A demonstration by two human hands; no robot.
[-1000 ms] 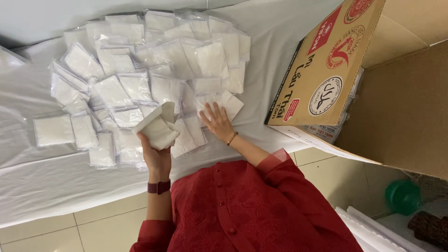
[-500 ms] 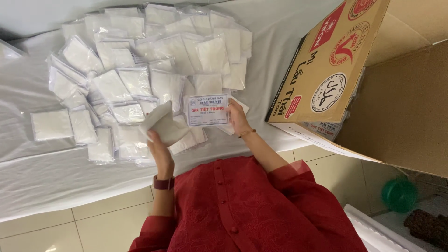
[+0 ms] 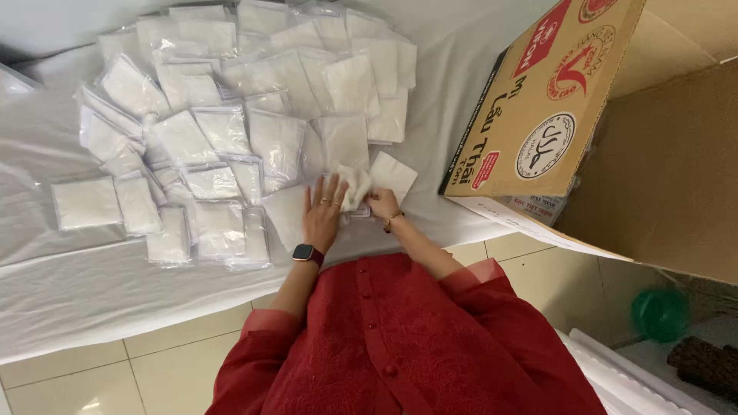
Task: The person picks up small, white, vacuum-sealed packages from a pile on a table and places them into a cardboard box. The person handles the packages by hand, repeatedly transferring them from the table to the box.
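Observation:
Many clear plastic packets of white folded cloth (image 3: 254,115) lie spread over a white sheet (image 3: 84,292). My left hand (image 3: 323,211), with a dark watch on the wrist, lies flat with fingers apart on a packet (image 3: 286,215) at the near edge of the pile. My right hand (image 3: 382,204), with a thin bracelet, pinches a crumpled white cloth pad (image 3: 355,184) just beside the left fingers. Another white pad (image 3: 393,173) lies right behind it.
A large open cardboard box (image 3: 553,115) with red print stands tilted at the right, its brown inside facing me. Beige floor tiles (image 3: 154,369) show below the sheet. A green round object (image 3: 659,313) and a dark object (image 3: 707,365) sit at the lower right.
The labelled packet that my right hand held up is down. My left hand has dropped from the raised packet and now lies flat. Both hands have come together at the white pad.

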